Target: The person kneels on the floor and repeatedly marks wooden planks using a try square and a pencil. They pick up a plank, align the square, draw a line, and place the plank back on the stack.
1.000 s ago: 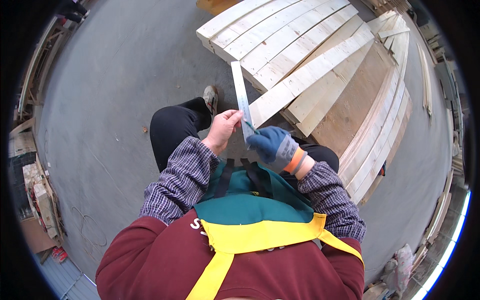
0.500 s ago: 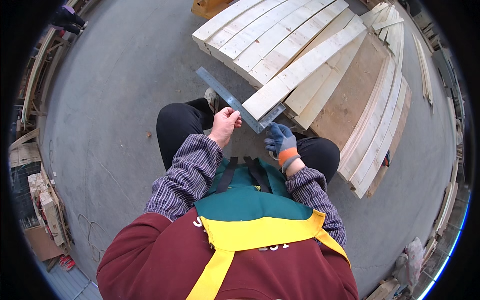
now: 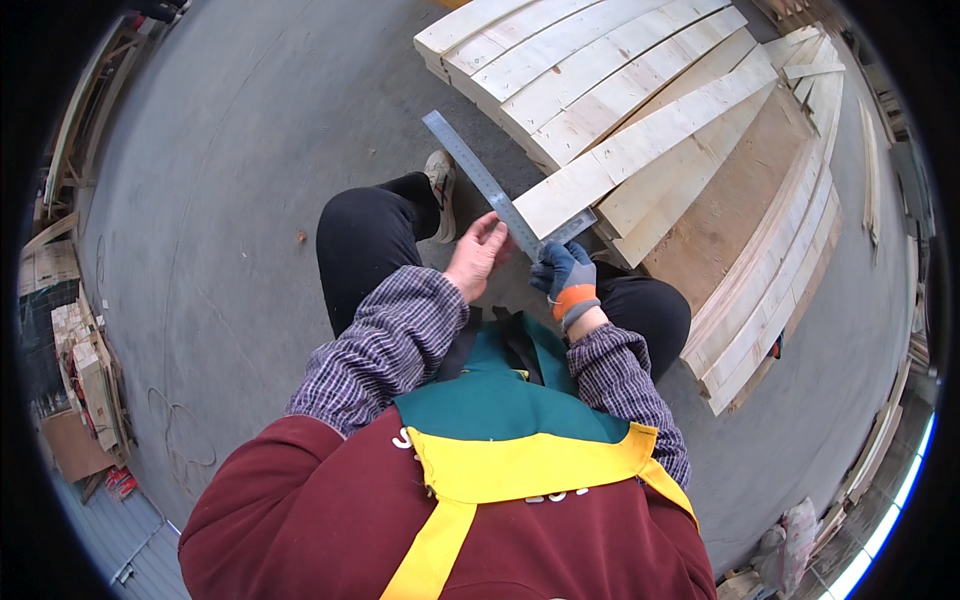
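A metal L-shaped square (image 3: 480, 182) lies against the near end of a pale wooden board (image 3: 563, 202), its long blade running along the cut end and its shorter arm beside the board's right edge. My bare left hand (image 3: 478, 260) is at the blade's near side, thumb and fingers apart, fingertips close to or touching the metal. My right hand (image 3: 566, 280), in a blue-grey glove with an orange cuff, is closed at the square's corner. Its fingers cover that corner, and whether they also hold a small tool is hidden.
Beyond the board lies a stack of curved boards (image 3: 600, 70). To the right, more long curved strips (image 3: 765, 290) rest on a brown panel (image 3: 715, 200). My bent knees flank my hands. Scrap wood (image 3: 85, 350) is piled along the left edge, and a cable (image 3: 180, 430) lies on the grey floor.
My right hand has moved in onto the square's corner. The left hand's fingers have loosened from a pinch and spread along the blade. The whole view has shifted slightly.
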Motion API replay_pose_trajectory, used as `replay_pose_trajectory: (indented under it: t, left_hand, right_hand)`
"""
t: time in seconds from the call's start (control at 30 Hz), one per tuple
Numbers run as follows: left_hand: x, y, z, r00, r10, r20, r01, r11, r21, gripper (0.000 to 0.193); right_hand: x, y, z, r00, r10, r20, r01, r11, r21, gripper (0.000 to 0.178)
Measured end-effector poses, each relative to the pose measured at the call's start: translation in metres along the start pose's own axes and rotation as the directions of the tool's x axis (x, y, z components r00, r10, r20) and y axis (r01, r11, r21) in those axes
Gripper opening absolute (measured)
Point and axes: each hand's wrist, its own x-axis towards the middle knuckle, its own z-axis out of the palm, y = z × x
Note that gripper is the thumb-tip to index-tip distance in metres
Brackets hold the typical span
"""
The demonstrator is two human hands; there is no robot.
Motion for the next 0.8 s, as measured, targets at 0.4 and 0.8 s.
replay_pose_trajectory:
  t: [0.4,0.8]
  left_hand:
    - [0.012,-0.021,-0.002,0.937,-0.161,0.31,0.27,0.897,-0.35,0.038]
    - [0.014,-0.021,-0.003,0.949,-0.176,0.261,0.252,0.92,-0.299,0.036]
  right_hand:
    - [0.004,-0.002,0.003,0.999,-0.03,-0.04,0.028,0.999,-0.046,0.013]
    - [-0.004,-0.006,0.009,0.998,-0.05,-0.036,0.049,0.998,-0.038,0.013]
